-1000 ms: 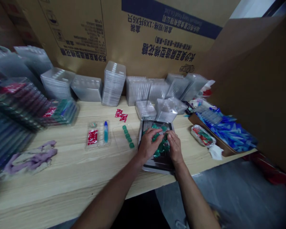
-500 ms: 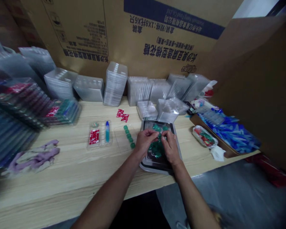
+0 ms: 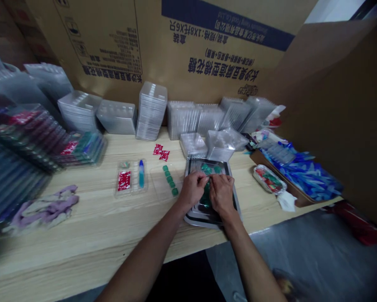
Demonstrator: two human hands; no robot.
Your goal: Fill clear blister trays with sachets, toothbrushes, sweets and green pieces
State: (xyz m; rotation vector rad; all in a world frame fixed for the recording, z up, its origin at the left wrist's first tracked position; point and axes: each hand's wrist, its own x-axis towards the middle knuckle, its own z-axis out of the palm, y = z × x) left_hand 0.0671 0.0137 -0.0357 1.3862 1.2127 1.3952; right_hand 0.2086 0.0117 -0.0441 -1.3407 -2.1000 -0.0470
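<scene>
My left hand (image 3: 193,187) and my right hand (image 3: 221,191) meet over a dark metal tray (image 3: 196,218), fingertips pinched close together. Whatever lies between the fingers is too small and covered to make out. Green pieces (image 3: 218,168) lie in the tray, partly hidden beneath my hands. Just left of the tray, a clear plastic sheet or tray (image 3: 158,184) carries a row of green cubes (image 3: 169,179). Farther left sits a clear compartment tray (image 3: 134,188) with a red packet (image 3: 124,180), a blue pen-like tube (image 3: 141,174) and a small round piece.
Stacks of clear plastic trays (image 3: 152,111) line the cardboard wall. Filled packs (image 3: 81,149) pile up at left, behind a purple-and-white glove (image 3: 46,209). Two red packets (image 3: 164,155) lie mid-table. At right are a foil-like container (image 3: 269,180) and a box of blue tubes (image 3: 311,176).
My right hand has shifted slightly left and turned, its fingers now closed in against my left fingertips. The left hand stays almost in place.
</scene>
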